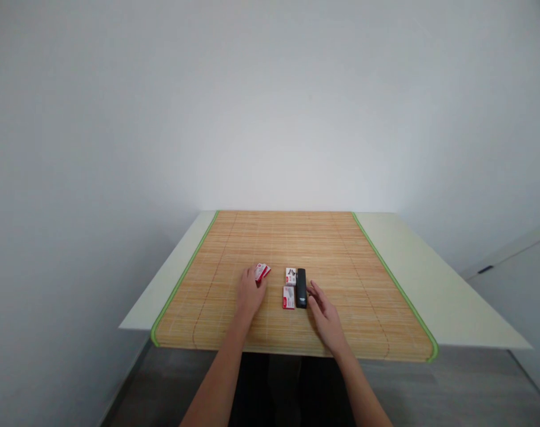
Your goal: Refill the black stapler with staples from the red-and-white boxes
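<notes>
My left hand is closed around small red-and-white boxes, which fan out past its fingertips; at least two overlap, and the fingers partly hide them. To the right, a white box with dark print lies on the mat. Just nearer to me is another red-and-white box. A black stapler lies lengthwise close along the right side of these two boxes. Beside its right edge, my right hand rests with fingers apart and slightly curved, holding nothing; its fingertips come near the stapler, and I cannot tell whether they touch.
A bamboo mat with green edging covers the middle of a white table. The mat's front edge hangs near my lap. A plain white wall stands behind the table. A white panel with a dark handle is at the right.
</notes>
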`<action>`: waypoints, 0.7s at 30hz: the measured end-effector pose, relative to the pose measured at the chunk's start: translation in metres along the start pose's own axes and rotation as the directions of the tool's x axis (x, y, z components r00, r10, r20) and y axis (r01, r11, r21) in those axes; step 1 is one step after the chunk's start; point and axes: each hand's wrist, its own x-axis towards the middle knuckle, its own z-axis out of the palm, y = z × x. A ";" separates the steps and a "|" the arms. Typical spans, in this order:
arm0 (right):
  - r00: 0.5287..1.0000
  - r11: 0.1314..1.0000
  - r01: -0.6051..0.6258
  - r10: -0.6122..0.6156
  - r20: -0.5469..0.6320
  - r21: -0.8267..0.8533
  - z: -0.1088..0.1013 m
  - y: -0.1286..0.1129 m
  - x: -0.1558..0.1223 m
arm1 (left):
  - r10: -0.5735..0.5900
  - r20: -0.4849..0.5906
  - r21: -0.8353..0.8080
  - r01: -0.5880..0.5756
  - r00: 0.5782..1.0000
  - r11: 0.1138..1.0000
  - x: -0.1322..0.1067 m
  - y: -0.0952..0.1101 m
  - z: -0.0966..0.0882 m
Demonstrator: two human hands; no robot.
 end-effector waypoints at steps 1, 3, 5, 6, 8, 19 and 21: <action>1.000 1.000 -0.001 0.001 0.001 0.007 0.000 0.001 0.000 | 0.003 -0.017 0.036 -0.003 1.000 0.999 -0.003 -0.001 -0.001; 1.000 1.000 0.003 -0.003 0.003 0.019 0.000 0.002 0.000 | 0.004 -0.044 0.101 0.000 0.999 0.995 -0.014 -0.005 -0.006; 1.000 1.000 0.007 -0.007 0.000 0.026 0.000 0.004 0.001 | 0.000 -0.053 0.149 0.008 0.999 0.989 -0.028 -0.008 -0.012; 1.000 1.000 0.008 -0.008 0.001 0.027 0.000 0.005 0.001 | -0.003 -0.052 0.180 0.013 0.999 0.984 -0.036 -0.009 -0.016; 1.000 1.000 0.008 -0.008 0.005 0.027 0.000 0.005 0.001 | -0.018 -0.047 0.258 0.029 0.999 0.966 -0.052 -0.010 -0.023; 1.000 0.997 -0.009 0.011 -0.017 0.075 0.005 0.008 0.000 | -0.125 -0.034 0.304 0.130 0.992 0.944 -0.083 0.017 -0.042; 0.999 0.998 -0.006 0.008 -0.032 0.056 0.006 0.010 0.000 | -0.040 0.003 0.211 0.038 0.999 0.977 -0.063 0.028 -0.038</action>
